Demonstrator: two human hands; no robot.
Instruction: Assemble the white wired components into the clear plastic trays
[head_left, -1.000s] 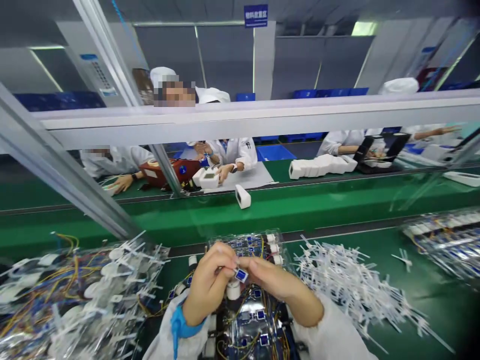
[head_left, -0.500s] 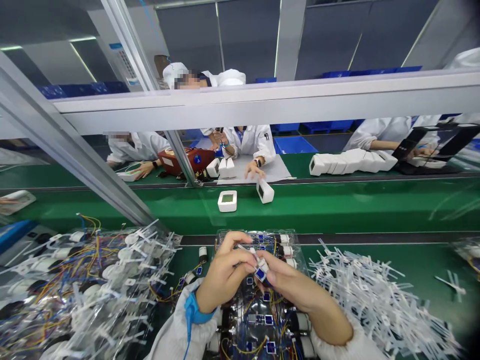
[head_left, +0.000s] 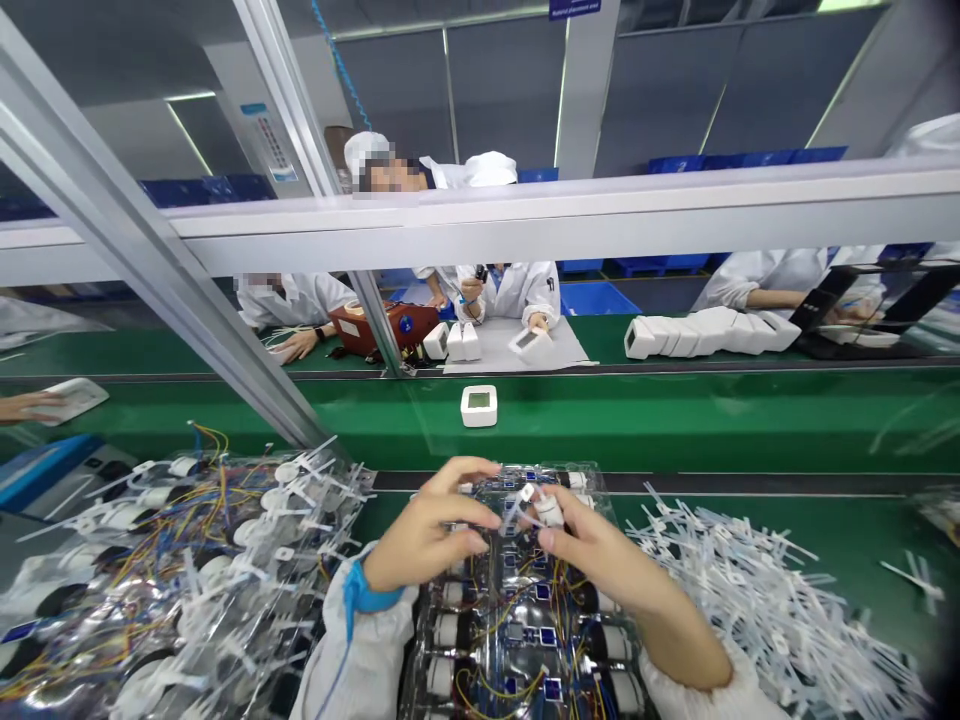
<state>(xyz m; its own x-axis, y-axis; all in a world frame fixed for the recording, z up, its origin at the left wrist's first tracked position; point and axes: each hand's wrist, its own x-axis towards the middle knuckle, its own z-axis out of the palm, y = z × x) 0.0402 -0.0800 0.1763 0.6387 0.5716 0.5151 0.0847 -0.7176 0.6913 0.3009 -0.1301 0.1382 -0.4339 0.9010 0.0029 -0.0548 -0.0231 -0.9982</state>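
My right hand (head_left: 589, 538) pinches a small white cylindrical part (head_left: 548, 510) between thumb and fingers. A translucent plastic strip with a white end (head_left: 525, 500) sticks out from it to the left. Just left of that, my left hand (head_left: 442, 525) is open, thumb and fingers apart, holding nothing; a blue wrist strap (head_left: 367, 590) circles its wrist. Below both hands lies a clear plastic tray (head_left: 491, 645) with white cylinders, small blue square boards and yellow, red and black wires. My right palm hides part of the held piece.
Many translucent strip pieces (head_left: 772, 590) are heaped at right. Stacked trays of wired parts (head_left: 225, 580) fill the left. Beyond runs a green conveyor (head_left: 637, 410) with a white display device (head_left: 478, 406). A metal post (head_left: 157, 240) slants at left; co-workers sit across.
My left hand has come off the small part and moved left, its fingers spreading. The part stays in my right hand, turned. A co-worker has lifted a white device from the conveyor.
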